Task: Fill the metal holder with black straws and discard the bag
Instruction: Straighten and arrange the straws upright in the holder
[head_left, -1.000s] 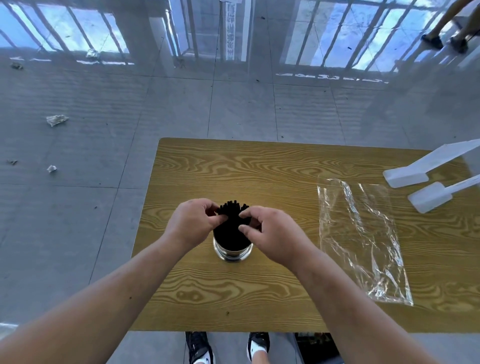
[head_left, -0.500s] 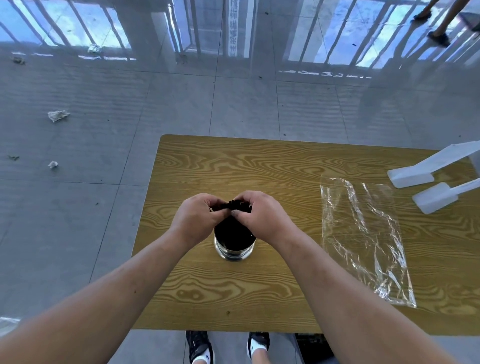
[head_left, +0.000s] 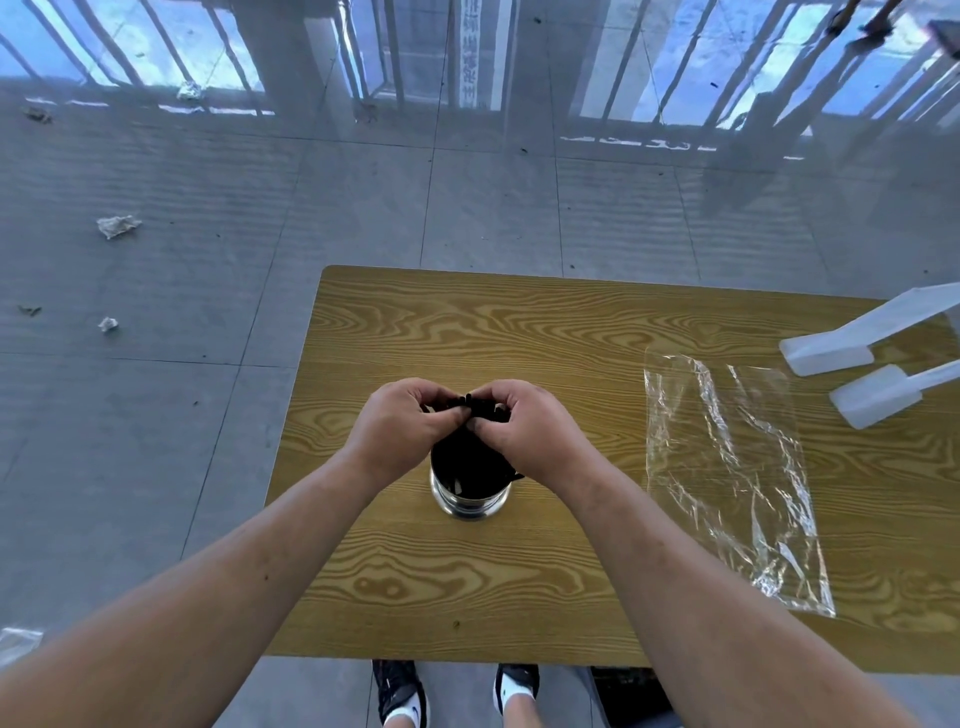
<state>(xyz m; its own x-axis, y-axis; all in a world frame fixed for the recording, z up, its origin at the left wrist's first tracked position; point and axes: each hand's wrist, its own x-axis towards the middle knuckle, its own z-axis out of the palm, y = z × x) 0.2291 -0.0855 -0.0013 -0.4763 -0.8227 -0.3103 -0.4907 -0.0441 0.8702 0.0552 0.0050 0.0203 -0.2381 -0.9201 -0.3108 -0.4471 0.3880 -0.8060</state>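
A shiny metal holder (head_left: 469, 501) stands on the wooden table (head_left: 519, 322), left of its middle. A bundle of black straws (head_left: 462, 452) stands upright in it. My left hand (head_left: 400, 428) and my right hand (head_left: 524, 428) close round the straw tops from both sides, fingers curled over them, thumbs nearly touching. Only a few straw tips show between the fingers. The empty clear plastic bag (head_left: 727, 467) lies flat on the table to the right, touched by neither hand.
Two white plastic pieces (head_left: 878, 392) lie at the table's right edge, beyond the bag. Crumpled paper scraps (head_left: 118, 226) lie on the grey tiled floor to the left. My shoes (head_left: 402, 693) show under the table's near edge.
Both hands have moved together over the straw tops and now cover them almost wholly; a second ago the tops stood visible between the fingertips. Holder and bag have not moved.
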